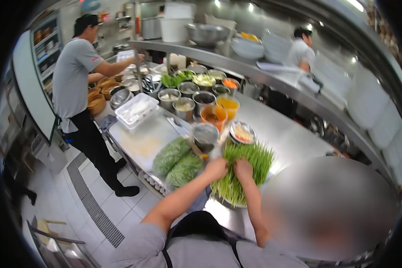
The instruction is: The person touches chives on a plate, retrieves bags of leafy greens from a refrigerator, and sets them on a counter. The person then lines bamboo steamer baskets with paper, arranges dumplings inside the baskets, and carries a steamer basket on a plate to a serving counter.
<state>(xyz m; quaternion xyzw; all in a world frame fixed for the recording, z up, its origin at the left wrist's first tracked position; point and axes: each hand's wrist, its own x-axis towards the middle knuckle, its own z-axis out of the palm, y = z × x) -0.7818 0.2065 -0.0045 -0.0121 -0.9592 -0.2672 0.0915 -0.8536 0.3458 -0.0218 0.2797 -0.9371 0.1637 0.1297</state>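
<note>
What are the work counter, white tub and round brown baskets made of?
Work counter: apparently stainless steel, satin, grey with soft reflections.
White tub: likely plastic, smooth, with a thin rim.
Round brown baskets: possibly bamboo or wood, matte, tan-coloured.

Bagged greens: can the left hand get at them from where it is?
Probably yes. The left hand is at the near-left edge of the green stalks, and the bagged greens lie just left of it, with nothing tall apparently between. It would likely need to leave the stalks first.

Bright light is given by ceiling lights (355,5) and reflected by the steel counter (274,120); edges are bent, blackened; 1 oval patch (328,207) is blurred.
</note>
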